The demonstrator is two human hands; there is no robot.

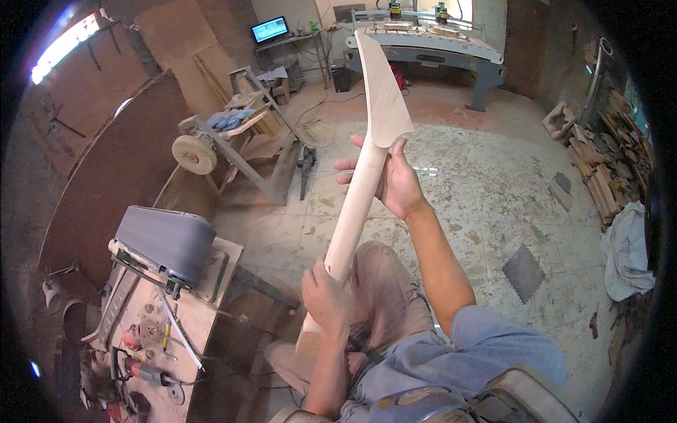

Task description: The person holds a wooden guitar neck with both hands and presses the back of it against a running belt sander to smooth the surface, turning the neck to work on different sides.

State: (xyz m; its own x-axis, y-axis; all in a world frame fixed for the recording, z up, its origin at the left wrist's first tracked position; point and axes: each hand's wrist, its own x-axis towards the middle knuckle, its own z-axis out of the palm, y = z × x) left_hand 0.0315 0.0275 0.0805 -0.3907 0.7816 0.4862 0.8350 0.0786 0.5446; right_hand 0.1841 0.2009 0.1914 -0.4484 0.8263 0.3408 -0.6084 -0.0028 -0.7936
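A pale, bare-wood guitar neck (pixel 358 195) slants upward across the middle of the view, above my lap. Its broad, blade-shaped headstock (pixel 386 95) points away from me, and the rounded back faces up. Near the lower end, my left hand (pixel 326 295) is closed around the wood. Farther up, just below the headstock, my right hand (pixel 400 185) cradles the neck from beneath. The right thumb lies along one side, while the spread fingers stick out past the other. The neck's bottom end is partly covered by my left hand and forearm.
A workbench (pixel 218 271) at left holds a grey-covered machine (pixel 166 243) and a power tool (pixel 144 370). Beyond stands a wooden frame with a round buffing wheel (pixel 194 155). A large machine table (pixel 430 53) is at the back, and scrap wood (pixel 599 169) lines the right.
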